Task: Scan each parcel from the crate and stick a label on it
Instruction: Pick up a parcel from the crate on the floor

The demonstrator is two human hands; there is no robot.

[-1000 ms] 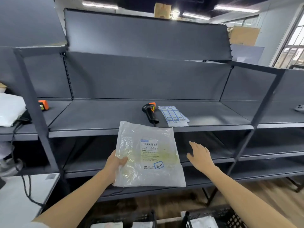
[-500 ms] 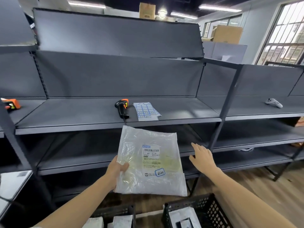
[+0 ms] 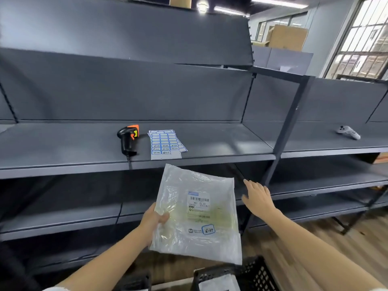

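Observation:
My left hand (image 3: 152, 222) grips the left edge of a clear plastic parcel (image 3: 197, 213), held up in front of the shelves. The parcel carries a white barcode slip and a blue-bordered label near its lower right. My right hand (image 3: 257, 198) hovers just right of the parcel with fingers straight, holding nothing. On the grey shelf (image 3: 220, 143) above lie a black and orange barcode scanner (image 3: 128, 139) and sheets of blue-bordered labels (image 3: 165, 144). A black crate (image 3: 252, 271) with more parcels sits at the bottom of the view.
A dark upright post (image 3: 287, 127) divides the shelf bays. A white controller (image 3: 348, 132) lies on the right bay's shelf. A second crate (image 3: 134, 282) shows at the bottom left. Cardboard boxes (image 3: 287, 36) stand behind the shelving, and windows are at the right.
The view has swung to the right, so the scanner and labels now sit further left. Both hands keep their pose; the parcel has tilted slightly clockwise.

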